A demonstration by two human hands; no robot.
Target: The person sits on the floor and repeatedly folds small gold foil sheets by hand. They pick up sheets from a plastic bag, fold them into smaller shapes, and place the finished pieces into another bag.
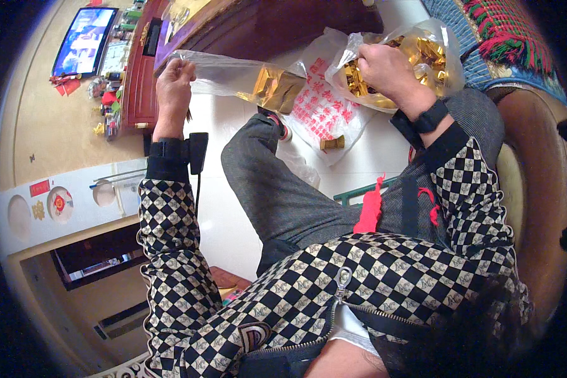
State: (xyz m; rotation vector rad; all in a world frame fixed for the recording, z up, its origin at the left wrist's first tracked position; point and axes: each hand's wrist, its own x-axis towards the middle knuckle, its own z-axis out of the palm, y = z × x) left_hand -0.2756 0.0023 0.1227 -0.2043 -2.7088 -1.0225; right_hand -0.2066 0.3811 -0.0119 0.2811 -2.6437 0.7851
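My left hand (pixel 175 87) pinches the mouth of a long clear plastic bag (pixel 222 73), which stretches to the right. Folded gold foil pieces (pixel 276 90) lie in its far end. My right hand (pixel 387 71), fingers curled, is over the near rim of a large clear plastic bag (pixel 446 42). That bag holds many shiny gold foil pieces (pixel 427 49). Whatever is between the right fingers is hidden. Below and between the hands, a white plastic bag with red printing (pixel 321 111) is spread on the floor, with one loose gold piece (pixel 332 142) on it.
A dark wooden table (pixel 274 28) stands ahead. At left are a red cabinet (pixel 134 94) and a lit television (pixel 85 42). A woven seat cover with a red-green fringe (pixel 505 33) is at upper right. My legs (pixel 288 189) flank the tiled floor (pixel 227 208); a red cloth strip (pixel 369 210) lies on my lap.
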